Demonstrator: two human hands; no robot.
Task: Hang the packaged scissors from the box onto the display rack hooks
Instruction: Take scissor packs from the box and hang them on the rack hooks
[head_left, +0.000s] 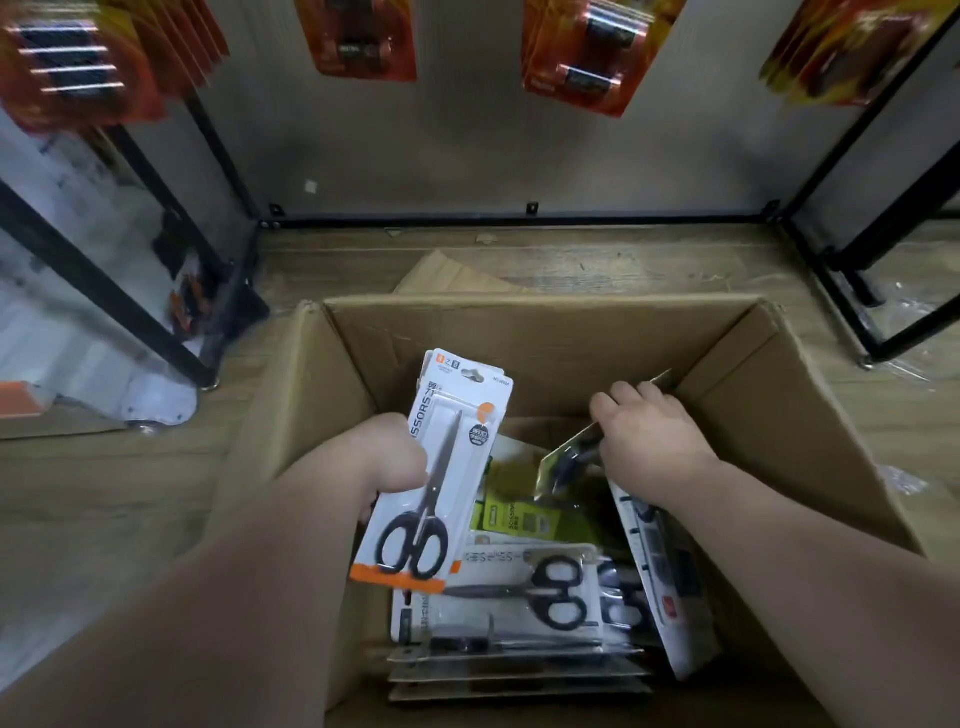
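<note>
Over the open brown corrugated cardboard box (769, 415), viewed from above: the left hand (387, 462) grips a flat white card pack with an orange foot strip (452, 415), its fingers and thumb curled round the pack's left edge. Black-handled steel scissors lie under the clear, glossy blister, blades pointing up toward the punched hang hole. Further card edges show just behind the top corner. This pack is held upright above the left half of the box and is not yet on a hook.

The right hand (649, 441) reaches into the box, fingers bent over the upper edge of a tilted glossy pack (563, 457) and holding it; what the pack contains is too dim to tell. Beneath lie more packaged scissors in a loose heap:
- a yellow-green card pack (519, 514) printed SCISSORS;
- a white pack lying flat (498, 564), its black loop handles toward the right;
- a long white pack slanted along the right wall (670, 597);
- several plain brown card backs (519, 675) stacked at the near side.

The box stands on a pale wood-grain plank floor (623, 260), with a flattened cardboard flap (452, 275) behind it. The bottom bar of a black metal rack frame (519, 221) runs along a smooth grey back panel (467, 145). Orange-red blister packs (576, 57) hang at the top of the view, blurred
</note>
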